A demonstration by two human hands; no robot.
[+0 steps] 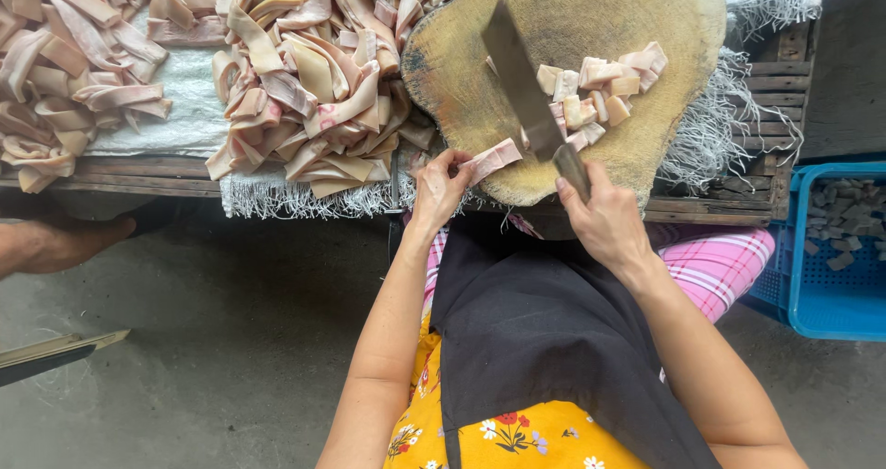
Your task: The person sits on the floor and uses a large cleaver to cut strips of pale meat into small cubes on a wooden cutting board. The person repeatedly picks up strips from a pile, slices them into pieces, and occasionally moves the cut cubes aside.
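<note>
Pale pink pork-skin strip [494,159] lies at the near edge of the round wooden chopping block [461,58], its end pinched under the fingers [459,166] of the left hand [438,190]. Right hand [602,218] is wrapped tight around the handle of a cleaver [522,86]; the blade is tilted, its edge meeting the strip just beside the left fingertips. Cut cubes [602,89] sit in a loose heap on the block, to the right of the blade. Uncut strips [305,81] are piled on white woven sheeting [180,90] covering the slatted wooden counter [775,72], left of the block, touching its rim. A second pile [65,72] lies further left. Blue plastic crate [817,294] stands on the floor at right, holding small greyish pieces. Another person's bare foot [55,245] shows at the left edge, on the concrete.
</note>
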